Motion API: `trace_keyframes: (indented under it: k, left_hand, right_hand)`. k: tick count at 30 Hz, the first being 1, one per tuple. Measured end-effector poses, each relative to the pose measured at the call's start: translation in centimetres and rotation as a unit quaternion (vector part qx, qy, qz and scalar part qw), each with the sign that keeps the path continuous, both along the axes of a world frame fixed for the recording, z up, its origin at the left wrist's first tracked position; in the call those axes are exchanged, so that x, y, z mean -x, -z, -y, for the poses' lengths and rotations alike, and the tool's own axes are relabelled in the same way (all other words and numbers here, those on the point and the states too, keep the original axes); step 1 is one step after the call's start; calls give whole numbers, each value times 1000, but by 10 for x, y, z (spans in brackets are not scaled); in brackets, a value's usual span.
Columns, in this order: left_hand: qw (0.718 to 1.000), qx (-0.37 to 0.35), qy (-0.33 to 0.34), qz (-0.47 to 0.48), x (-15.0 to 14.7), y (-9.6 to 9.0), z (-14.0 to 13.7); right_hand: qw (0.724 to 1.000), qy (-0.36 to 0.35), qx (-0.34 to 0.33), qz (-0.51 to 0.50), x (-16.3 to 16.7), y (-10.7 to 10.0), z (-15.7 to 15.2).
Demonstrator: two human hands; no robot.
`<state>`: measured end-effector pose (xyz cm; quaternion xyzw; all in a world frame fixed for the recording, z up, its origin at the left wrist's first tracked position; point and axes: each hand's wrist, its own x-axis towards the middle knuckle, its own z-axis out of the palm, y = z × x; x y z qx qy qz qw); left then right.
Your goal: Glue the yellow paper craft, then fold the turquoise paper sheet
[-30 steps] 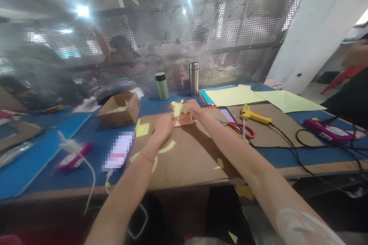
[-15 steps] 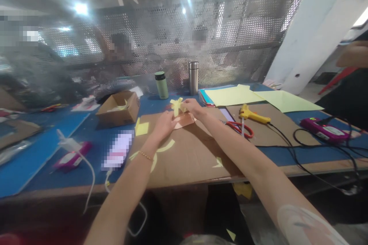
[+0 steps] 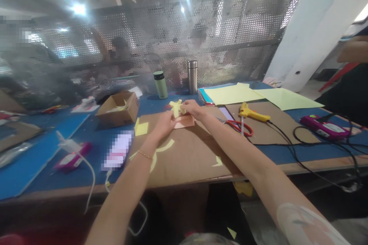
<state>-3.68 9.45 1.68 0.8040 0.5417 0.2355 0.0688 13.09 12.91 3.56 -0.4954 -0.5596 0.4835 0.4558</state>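
Observation:
My left hand [image 3: 164, 123] and my right hand [image 3: 192, 108] meet over a brown cardboard sheet [image 3: 184, 153] on the blue table. Between the fingertips is a small yellow paper piece [image 3: 176, 107] with several strips sticking out; my right hand pinches it. Under it lies a small pinkish card [image 3: 184, 121], which my left hand touches at its left end. Curved yellow paper offcuts [image 3: 165, 148] lie on the cardboard near my left wrist.
Red scissors [image 3: 240, 126] and a yellow glue gun [image 3: 253, 113] with a black cable lie right of my hands. An open cardboard box [image 3: 119, 108], a green bottle [image 3: 160, 84], a steel flask [image 3: 192, 77], yellow sheets [image 3: 235, 94] and pink devices [image 3: 324, 127] surround them. People sit behind the mesh screen.
My hands and the yellow paper piece stay almost in place; the pinkish card has shifted slightly under them. The view has drifted a little.

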Motion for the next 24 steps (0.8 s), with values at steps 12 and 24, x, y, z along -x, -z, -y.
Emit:
trace_keyframes:
  k: [12,24]
  left_hand:
    - [1000,27,10,-10,-1,1,1]
    - [998,64,14,10,3,0,-4]
  right_hand:
    - [1000,-1,13,-11,3,6,1]
    - [998,9,-56,16,-23,-23,10]
